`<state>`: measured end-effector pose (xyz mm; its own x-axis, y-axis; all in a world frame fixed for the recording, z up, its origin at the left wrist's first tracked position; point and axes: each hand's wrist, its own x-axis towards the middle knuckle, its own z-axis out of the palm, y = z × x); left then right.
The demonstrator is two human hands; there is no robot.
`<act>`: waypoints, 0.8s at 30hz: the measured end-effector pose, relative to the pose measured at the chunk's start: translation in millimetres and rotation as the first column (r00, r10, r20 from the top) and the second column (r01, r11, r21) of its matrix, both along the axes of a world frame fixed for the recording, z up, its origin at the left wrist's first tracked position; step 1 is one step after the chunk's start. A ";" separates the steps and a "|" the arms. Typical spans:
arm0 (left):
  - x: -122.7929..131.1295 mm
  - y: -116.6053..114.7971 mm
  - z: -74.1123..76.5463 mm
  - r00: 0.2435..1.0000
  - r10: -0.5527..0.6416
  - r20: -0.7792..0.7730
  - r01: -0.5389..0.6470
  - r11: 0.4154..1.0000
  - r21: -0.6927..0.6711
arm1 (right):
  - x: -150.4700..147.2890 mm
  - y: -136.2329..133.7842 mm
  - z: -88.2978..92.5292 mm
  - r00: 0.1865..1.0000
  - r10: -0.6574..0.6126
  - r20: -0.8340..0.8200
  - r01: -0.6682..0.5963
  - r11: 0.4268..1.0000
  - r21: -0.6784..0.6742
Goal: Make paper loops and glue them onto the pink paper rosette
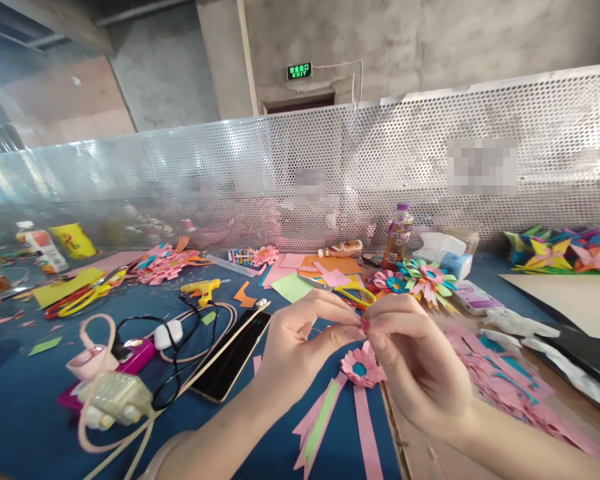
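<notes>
Strips: Pink strips [369, 433] and a green strip [323, 419] are laid out on the near side of the blue-centred flower [361, 368].
Flower: The pink paper bloom is set on the dark-blue surface [20, 400], below both hands.
Left hand [303, 343]: Raised just above and to the left of the flower, its fingers are closed on a small dark-pink piece [365, 325].
Right hand [423, 370]: The same piece, largely hidden, is pinched by its fingers above the flower.
Phone: A black phone [237, 357] is laid left of the flower, crossed by a pale cable [215, 357].
Cut paper: Pink pieces [510, 383] are heaped to the flower's right.
Glue gun: A yellow glue gun [201, 291] is seen beyond the flower, to its left.
Colored sheets: Orange, pink and green sheets [293, 287] are spread beyond the flower.
Bottles: A purple-capped bottle [399, 239] is stood farther beyond the flower; another bottle [344, 249] is laid on its side.
Backdrop: The scene behind the flower is closed off by a perforated panel [410, 133], topped by a lit exit sign [299, 71] on the wall beyond.
</notes>
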<state>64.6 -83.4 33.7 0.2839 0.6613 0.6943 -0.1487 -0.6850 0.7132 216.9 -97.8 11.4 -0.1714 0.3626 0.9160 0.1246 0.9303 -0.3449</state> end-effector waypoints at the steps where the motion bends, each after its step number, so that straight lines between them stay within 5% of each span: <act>1: 0.0 0.0 0.3 1.000 0.006 -0.007 -0.006 1.000 -0.012 | -0.3 0.1 -0.2 1.000 -0.002 -0.009 0.002 1.000 -0.019; 24: 0.0 2.4 -1.0 0.998 -0.065 0.022 0.067 0.995 -0.078 | 0.1 -1.7 -0.7 1.000 -0.001 0.004 0.002 0.998 -0.059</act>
